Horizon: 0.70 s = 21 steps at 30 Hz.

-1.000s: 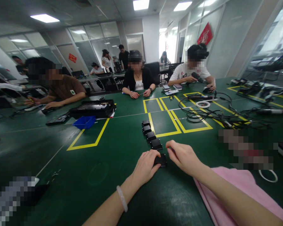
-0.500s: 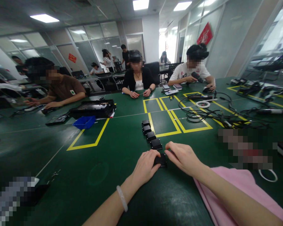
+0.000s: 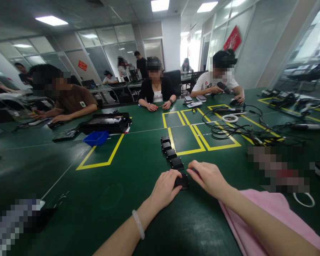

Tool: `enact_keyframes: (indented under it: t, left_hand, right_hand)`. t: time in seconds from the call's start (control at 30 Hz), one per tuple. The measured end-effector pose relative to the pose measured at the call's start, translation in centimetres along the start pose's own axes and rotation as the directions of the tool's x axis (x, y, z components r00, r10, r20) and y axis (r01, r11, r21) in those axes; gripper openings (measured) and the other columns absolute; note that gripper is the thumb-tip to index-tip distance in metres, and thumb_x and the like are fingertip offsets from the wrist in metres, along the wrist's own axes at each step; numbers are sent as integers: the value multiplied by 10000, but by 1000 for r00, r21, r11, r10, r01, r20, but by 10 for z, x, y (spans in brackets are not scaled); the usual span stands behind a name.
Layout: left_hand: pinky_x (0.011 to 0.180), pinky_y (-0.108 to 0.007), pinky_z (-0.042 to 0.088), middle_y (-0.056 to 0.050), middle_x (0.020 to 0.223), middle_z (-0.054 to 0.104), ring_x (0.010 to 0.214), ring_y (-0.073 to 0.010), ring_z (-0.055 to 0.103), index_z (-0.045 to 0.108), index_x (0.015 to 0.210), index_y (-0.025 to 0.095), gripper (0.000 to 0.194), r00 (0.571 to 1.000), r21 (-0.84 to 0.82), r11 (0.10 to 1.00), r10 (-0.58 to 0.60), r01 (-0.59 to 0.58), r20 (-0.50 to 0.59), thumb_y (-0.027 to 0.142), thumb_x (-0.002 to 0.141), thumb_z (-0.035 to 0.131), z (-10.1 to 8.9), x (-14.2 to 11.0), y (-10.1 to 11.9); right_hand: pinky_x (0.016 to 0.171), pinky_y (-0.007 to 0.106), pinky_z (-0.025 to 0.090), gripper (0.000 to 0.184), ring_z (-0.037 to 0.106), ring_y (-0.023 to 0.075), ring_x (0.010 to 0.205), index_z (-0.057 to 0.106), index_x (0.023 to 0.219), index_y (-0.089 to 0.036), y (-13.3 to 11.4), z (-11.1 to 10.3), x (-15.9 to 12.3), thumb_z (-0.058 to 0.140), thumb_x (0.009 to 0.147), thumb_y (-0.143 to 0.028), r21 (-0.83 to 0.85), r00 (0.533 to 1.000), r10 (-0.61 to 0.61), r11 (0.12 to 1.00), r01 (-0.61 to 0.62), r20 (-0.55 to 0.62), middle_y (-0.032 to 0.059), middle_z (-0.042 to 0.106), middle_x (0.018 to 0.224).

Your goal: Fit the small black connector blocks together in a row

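Your left hand's fingers are bent over the left side of a small, flat black piece (image 3: 185, 182), with the thumb on its nearer side, so your left hand (image 3: 162, 188) grips it against the green table (image 3: 138, 153). Your right hand (image 3: 209, 177) hovers just beside the piece's right side, palm turned inward, its fingers curled and the thumb drawn near the index finger; whether it pinches anything small, you cannot tell. Your forearms slant in from the table's near side, the left one wearing a pale bracelet (image 3: 138, 224) and the right one passing over a pink cloth (image 3: 256, 209). The black piece lies flat between your two hands, toward the near side of the table. Just beyond it, four similar black pieces (image 3: 171, 154) run in a line toward the far edge, next to yellow tape outlines (image 3: 190, 153). Left of that line sit a blue tray (image 3: 96, 138) and a black case (image 3: 106, 122); to the right, black cables (image 3: 221, 135) lie in loops. At the far edge, a person in a black jacket (image 3: 146, 90) rests both hands on the table. Compared with half a second ago, your hands and the piece keep practically the same places, while the person in a striped top (image 3: 123, 72) in the background has shifted pose slightly.
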<state>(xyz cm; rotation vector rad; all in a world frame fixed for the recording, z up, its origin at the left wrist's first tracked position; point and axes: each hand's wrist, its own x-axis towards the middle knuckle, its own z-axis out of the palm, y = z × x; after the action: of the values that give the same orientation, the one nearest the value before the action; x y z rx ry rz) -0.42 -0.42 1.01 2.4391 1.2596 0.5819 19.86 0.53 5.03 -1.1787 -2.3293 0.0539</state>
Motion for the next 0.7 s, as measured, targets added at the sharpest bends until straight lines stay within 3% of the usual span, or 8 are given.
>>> enact_keyframes:
  t: [0.2,0.4,0.7]
  left_hand:
    - [865,-357,413,-23,1064,559,1002,-215,527,482,1063,237,272,1000,-4,1000,2,-2,4,176,829,607,0,0,0]
    - [859,-361,413,-29,1076,557,1000,-222,525,479,1065,235,261,1000,-6,1000,-5,5,8,182,837,594,1,0,0]
    - [833,-351,421,-25,1059,562,970,-214,533,478,1062,234,251,1000,0,1000,-21,21,12,192,841,589,0,-1,1]
  right_hand:
    - [644,247,399,108,604,145,697,482,968,-191,-1,0,0,383,928,-209,77,1000,-12,997,14,-26,19,624,785]
    - [613,256,382,171,595,150,649,498,898,-202,-1,0,-1,391,955,-323,30,1000,-9,1000,9,-5,2,609,710]
    - [614,237,396,114,591,130,656,490,937,-197,0,1,-1,378,939,-220,63,999,-18,998,21,-47,7,612,747]
